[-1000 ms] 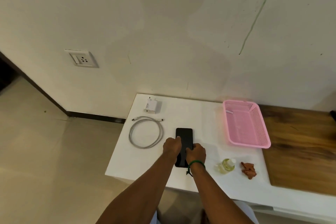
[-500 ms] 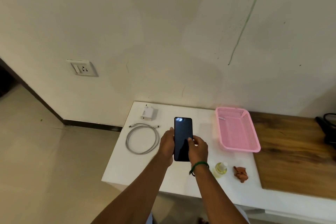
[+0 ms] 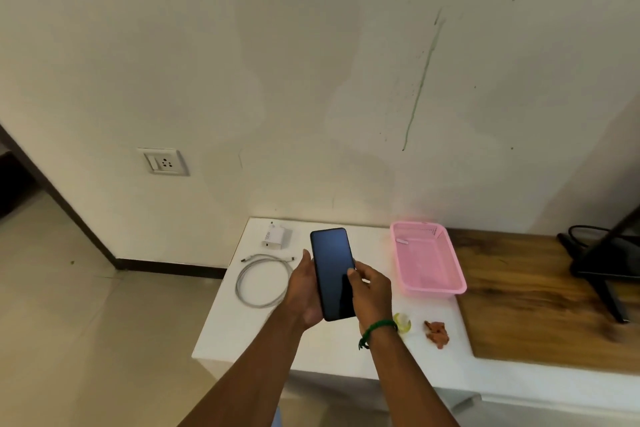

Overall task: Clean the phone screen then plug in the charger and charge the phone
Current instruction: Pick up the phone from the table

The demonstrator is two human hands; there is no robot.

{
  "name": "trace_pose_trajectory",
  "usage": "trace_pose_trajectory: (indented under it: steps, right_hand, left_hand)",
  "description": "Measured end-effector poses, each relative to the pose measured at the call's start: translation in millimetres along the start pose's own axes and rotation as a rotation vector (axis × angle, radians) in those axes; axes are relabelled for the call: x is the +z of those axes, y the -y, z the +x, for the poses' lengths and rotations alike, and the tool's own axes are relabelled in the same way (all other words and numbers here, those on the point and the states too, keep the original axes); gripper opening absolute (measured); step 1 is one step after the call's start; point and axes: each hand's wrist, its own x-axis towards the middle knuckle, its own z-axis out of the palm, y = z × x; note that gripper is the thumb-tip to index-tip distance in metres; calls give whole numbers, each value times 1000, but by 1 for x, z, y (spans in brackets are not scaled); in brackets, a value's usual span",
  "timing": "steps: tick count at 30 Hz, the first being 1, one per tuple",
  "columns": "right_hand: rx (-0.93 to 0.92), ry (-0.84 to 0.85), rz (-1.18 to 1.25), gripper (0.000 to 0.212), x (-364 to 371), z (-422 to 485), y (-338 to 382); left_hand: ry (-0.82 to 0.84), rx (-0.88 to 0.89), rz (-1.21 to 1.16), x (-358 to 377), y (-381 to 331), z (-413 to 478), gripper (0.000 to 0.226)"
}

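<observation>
The phone's back and lower left edge are hidden by the left hand, whose fingers lie out of sight behind it; the right hand covers the phone's lower right edge; both forearms run off the bottom edge of the view; near the front edge of the white worktop, a yellowish bottle is half hidden behind the right wrist; print on the charger adapter, at the back left corner, is too small to read; a small white item inside the pink basket cannot be identified; a black stand on the wooden worktop is cut off at the right.
</observation>
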Motion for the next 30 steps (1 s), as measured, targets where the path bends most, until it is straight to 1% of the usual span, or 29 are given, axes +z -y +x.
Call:
trace_pose_trajectory:
  steps: [3, 6, 8, 10, 16, 18, 20, 22, 24, 28, 30]
  right_hand:
    - [40, -25, 40, 20, -7, -10, -2]
    - [62, -30, 30, 25, -10, -19, -3]
    - [61, -23, -12, 23, -12, -24, -6]
    - [30, -12, -80, 13, -14, -26, -11]
    - [-39, 33, -259, 16, -16, -33, -17]
    - [-65, 29, -300, 23, -17, -35, -17]
    - [-97, 13, -329, 36, -18, -37, -15]
    - [-119, 5, -363, 42, -20, -38, -14]
    - [-114, 11, -379, 39, -20, -36, -17]
    - [-71, 12, -328, 15, -21, -33, -20]
    - [-60, -1, -322, 15, -20, -31, -20]
  left_hand:
    - [67, -39, -80, -2, 6, -9, 63]
    - [110, -65, -85, -2, 12, -16, 51]
    - [111, -86, -86, -2, 15, -20, 51]
    - [114, -116, -89, -2, 18, -22, 53]
    - [139, -165, -83, -9, 27, -24, 58]
    - [139, -173, -87, -10, 30, -24, 57]
    - [136, -181, -85, -11, 32, -22, 56]
    - [126, -181, -73, -13, 34, -20, 57]
    - [102, -174, -55, -15, 36, -16, 57]
    - [51, -165, -28, -18, 37, -8, 57]
    - [36, -150, -12, -21, 37, -4, 57]
